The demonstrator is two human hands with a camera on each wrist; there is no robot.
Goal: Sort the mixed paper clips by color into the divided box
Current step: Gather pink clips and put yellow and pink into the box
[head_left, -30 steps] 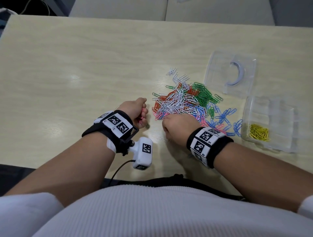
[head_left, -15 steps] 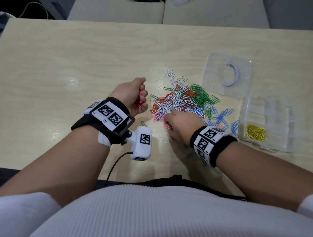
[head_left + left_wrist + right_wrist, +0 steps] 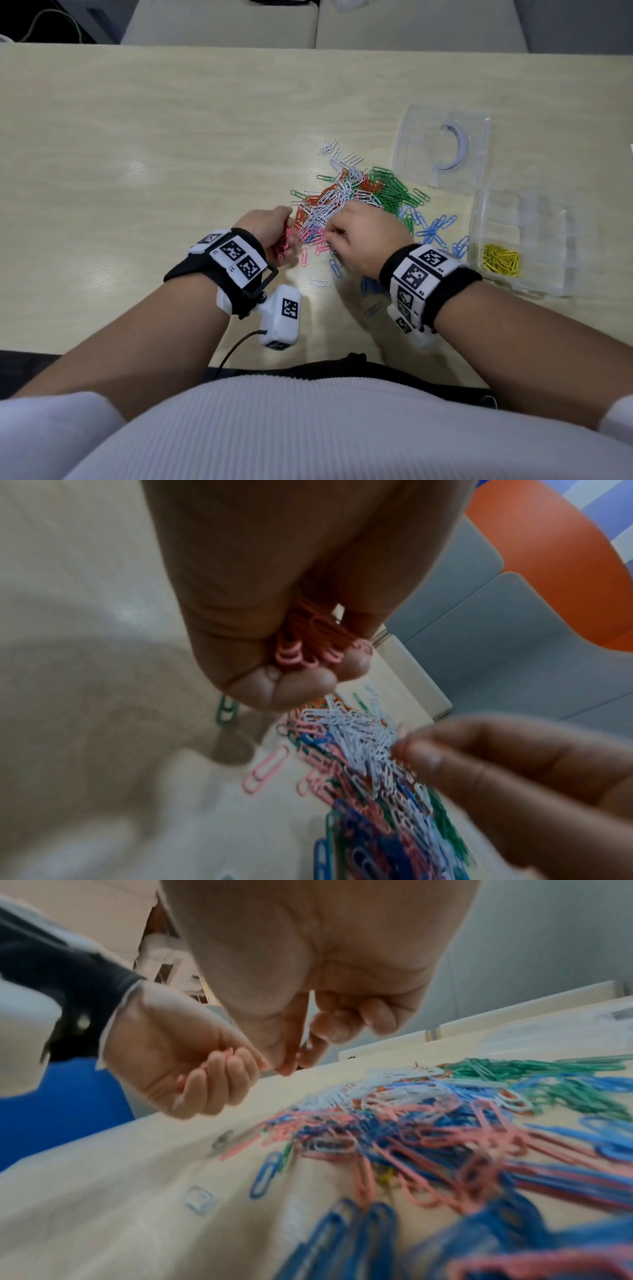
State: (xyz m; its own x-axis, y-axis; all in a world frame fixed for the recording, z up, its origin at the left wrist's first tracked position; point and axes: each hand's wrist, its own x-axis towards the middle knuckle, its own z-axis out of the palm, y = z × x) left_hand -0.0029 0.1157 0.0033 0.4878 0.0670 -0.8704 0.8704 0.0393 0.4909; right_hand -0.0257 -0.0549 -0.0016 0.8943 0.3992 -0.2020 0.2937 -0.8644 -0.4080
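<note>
A mixed pile of paper clips (image 3: 342, 202) in white, orange, green, blue and pink lies mid-table. My left hand (image 3: 274, 233) sits at the pile's near left edge, gripping a bundle of pink clips (image 3: 308, 642) in its fist. My right hand (image 3: 330, 236) hovers over the pink clips at the pile's near edge with its fingers curled. Its thumb and forefinger (image 3: 294, 1058) are pinched together, and a thin pink edge shows between them. To the right stands the clear divided box (image 3: 479, 219), with yellow clips (image 3: 501, 260) in its near-left compartment.
The box's clear lid (image 3: 411, 137) lies behind the box, with a pale blue crescent (image 3: 457, 147) on it. Blue clips (image 3: 435, 229) are scattered between the pile and the box. A single white clip (image 3: 320, 283) lies near the table's front edge.
My left hand has come in with its pink bundle to the pile's near left edge. My right hand has moved from the table in front of the pile onto its near edge, close to the left.
</note>
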